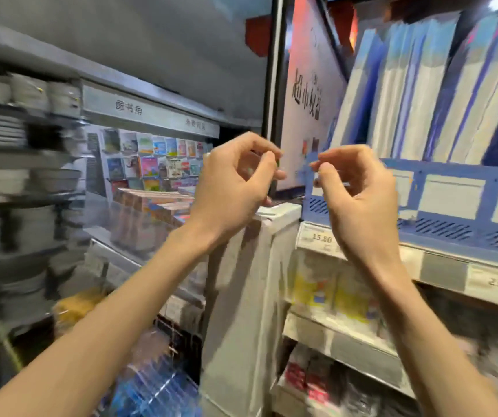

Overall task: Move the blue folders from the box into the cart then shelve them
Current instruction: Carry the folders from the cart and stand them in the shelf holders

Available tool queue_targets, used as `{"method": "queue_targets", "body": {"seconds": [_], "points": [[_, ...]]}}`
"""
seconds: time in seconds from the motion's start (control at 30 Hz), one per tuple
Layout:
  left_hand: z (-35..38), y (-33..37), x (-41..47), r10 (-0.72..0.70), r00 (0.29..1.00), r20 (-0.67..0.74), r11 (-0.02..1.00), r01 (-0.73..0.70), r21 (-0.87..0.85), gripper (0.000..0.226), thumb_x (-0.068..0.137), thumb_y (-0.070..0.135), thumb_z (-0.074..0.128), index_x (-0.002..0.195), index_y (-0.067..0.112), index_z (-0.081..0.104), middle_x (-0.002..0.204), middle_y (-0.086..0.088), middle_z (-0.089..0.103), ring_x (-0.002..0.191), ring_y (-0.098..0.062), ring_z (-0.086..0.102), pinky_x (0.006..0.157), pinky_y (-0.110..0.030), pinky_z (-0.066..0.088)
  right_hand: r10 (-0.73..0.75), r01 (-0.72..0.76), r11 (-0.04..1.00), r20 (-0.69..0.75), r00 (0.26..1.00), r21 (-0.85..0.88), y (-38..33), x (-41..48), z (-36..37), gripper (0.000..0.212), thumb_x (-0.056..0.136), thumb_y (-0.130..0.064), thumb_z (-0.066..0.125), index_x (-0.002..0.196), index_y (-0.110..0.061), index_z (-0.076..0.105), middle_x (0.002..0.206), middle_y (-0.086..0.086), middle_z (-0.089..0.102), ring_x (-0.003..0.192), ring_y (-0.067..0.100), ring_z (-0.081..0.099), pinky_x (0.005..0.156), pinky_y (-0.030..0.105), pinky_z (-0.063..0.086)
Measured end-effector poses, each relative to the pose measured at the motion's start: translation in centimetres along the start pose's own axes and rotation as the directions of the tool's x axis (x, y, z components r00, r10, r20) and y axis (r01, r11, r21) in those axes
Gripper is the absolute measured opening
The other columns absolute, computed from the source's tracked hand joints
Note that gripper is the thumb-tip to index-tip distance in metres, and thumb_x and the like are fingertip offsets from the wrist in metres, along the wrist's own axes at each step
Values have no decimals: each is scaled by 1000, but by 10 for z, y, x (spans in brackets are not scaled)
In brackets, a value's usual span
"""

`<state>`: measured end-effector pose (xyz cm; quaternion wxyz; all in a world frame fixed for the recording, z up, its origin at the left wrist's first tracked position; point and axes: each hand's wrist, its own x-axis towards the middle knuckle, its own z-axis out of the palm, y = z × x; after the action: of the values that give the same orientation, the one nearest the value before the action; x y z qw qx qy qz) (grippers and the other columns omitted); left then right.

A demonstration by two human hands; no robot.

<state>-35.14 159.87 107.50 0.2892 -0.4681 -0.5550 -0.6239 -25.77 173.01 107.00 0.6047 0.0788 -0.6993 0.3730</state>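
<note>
Both bare hands were raised at the centre of the frame, in front of the shelving and apart from each other. The left hand (235, 188) had its fingers curled inward with thumb and forefinger tips close together; nothing could be seen between them, though motion blur left this uncertain. The right hand (359, 194) was curled likewise, thumb meeting forefinger near the left end of a blue perforated plastic file rack (452, 227); whether it pinched anything could not be determined.

The blue folders with white spine labels (422, 94) stood upright, leaning slightly left, in that rack at the upper right of the frame. The rack rested on a pale shelf (440, 266) whose edge carried white price tags (320, 239). A white upright post (250, 296) occupied the lower centre, behind the left wrist. At centre left, a display of colourful children's books (154, 161) was visible; at far left, stacks of grey and white dishes (10, 182) were heavily blurred.
</note>
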Motion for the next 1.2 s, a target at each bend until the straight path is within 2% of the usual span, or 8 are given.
{"method": "queue_targets", "body": {"seconds": [0.1, 0.2, 0.37, 0.47, 0.6, 0.77, 0.9, 1.2], "points": [[-48, -21, -18, -46, 997, -57, 995, 51, 91, 14, 96, 17, 54, 92, 14, 68, 82, -4, 74, 70, -15, 73, 49, -35, 56, 31, -34, 999, 73, 997, 40, -4, -22, 46, 7, 92, -14, 59, 92, -17, 66, 83, -5, 71, 75, 8, 66, 70, 23, 53], [-84, -34, -42, -86, 987, -133, 983, 106, 148, 13, 97, 16, 54, 92, 15, 67, 87, -7, 74, 78, -17, 75, 53, -38, 58, 27, -34, 998, 144, 989, 51, -9, -47, 84, 6, 92, -13, 60, 93, -14, 65, 84, -4, 70, 73, 9, 65, 69, 28, 54], [-127, -50, -78, -119, 972, -201, 948, 172, 267, 11, 99, 14, 59, 94, 10, 68, 77, -3, 74, 72, -23, 74, 49, -40, 57, -162, 172, 982, 133, 978, -73, -22, -75, 117, 10, 87, -17, 59, 94, -15, 65, 92, -5, 65, 91, 19, 61, 83, 46, 48], [-146, -57, -91, -115, 965, -234, 921, 192, 340, 12, 99, 12, 59, 94, 6, 69, 71, 3, 72, 63, -13, 70, 49, -27, 53, -211, 213, 977, 253, 944, 19, -30, -92, 139, 9, 85, -16, 58, 93, -14, 63, 91, -3, 65, 89, 21, 61, 82, 47, 48], [-174, -76, -106, -146, 961, -234, 876, 236, 420, 12, 98, 7, 60, 93, 1, 69, 75, 4, 72, 67, -5, 70, 54, -15, 49, -115, 86, 992, 377, 919, 94, -31, -121, 173, 8, 87, -20, 57, 95, -19, 60, 91, -6, 64, 88, 17, 61, 81, 45, 50], [-235, -124, -133, -242, 927, -287, 816, 354, 456, 12, 98, 15, 61, 92, 10, 70, 73, 7, 74, 68, -8, 71, 61, -26, 57, 1, -53, 994, 477, 879, 96, -32, -161, 228, 5, 92, -18, 59, 95, -20, 62, 90, -8, 64, 88, 8, 61, 78, 31, 51], [-288, -168, -155, -313, 912, -264, 812, 402, 424, 12, 98, 21, 60, 92, 16, 68, 74, 4, 75, 67, -15, 73, 60, -42, 60, 89, -120, 992, 505, 859, 29, -27, -197, 286, 6, 92, -18, 61, 95, -22, 62, 89, -10, 65, 87, 7, 61, 78, 30, 50], [-410, -276, -211, -503, 836, -220, 744, 549, 380, 10, 97, 20, 59, 93, 18, 69, 73, 11, 73, 59, -21, 69, 54, -44, 58, 264, -257, 962, 557, 788, -93, -12, -283, 439, 8, 91, -17, 59, 98, -19, 61, 93, -7, 65, 85, 8, 60, 78, 26, 48]]}}
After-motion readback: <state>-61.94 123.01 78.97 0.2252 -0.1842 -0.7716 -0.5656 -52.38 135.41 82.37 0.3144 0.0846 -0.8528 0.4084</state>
